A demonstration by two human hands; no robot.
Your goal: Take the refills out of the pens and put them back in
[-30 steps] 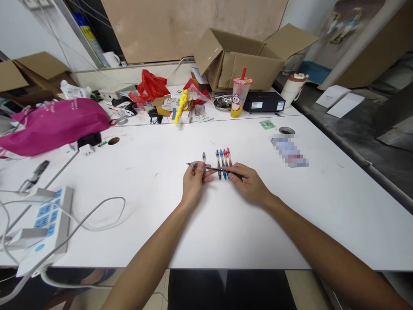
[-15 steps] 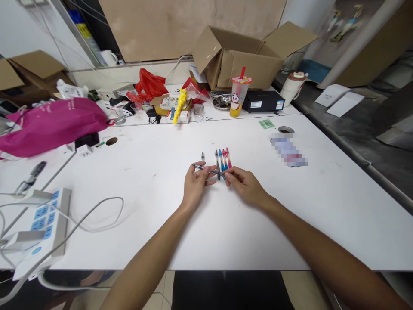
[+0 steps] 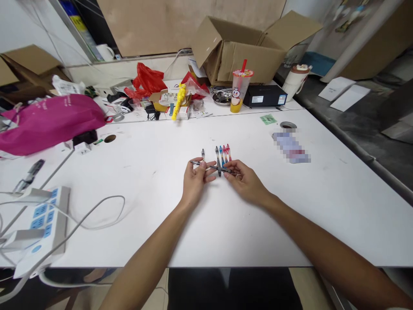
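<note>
My left hand (image 3: 194, 181) pinches one end of a slim dark pen (image 3: 211, 167) between thumb and fingers. The pen slants across towards my right hand (image 3: 245, 183), whose thumb and fingertips close on its thicker dark end. Whether it is one piece or separate parts I cannot tell. Just beyond the hands stand out a dark pen (image 3: 217, 151), a blue pen (image 3: 221, 153) and two pinkish-red pens (image 3: 227, 150), side by side on the table and partly covered. Behind my left fingers lies a clear pen part with a dark tip (image 3: 203, 153).
A power strip (image 3: 48, 224) with looped cables lies at left, below a magenta bag (image 3: 58, 122). Along the back are a drink cup (image 3: 240, 90), a cardboard box (image 3: 248, 60), a black box (image 3: 265, 96) and a yellow object (image 3: 179, 101). A tape roll (image 3: 288, 125) is at right.
My right hand has shifted slightly to the right, away from the left, and more of the pen's dark end shows at its fingertips. The view has tilted a little.
</note>
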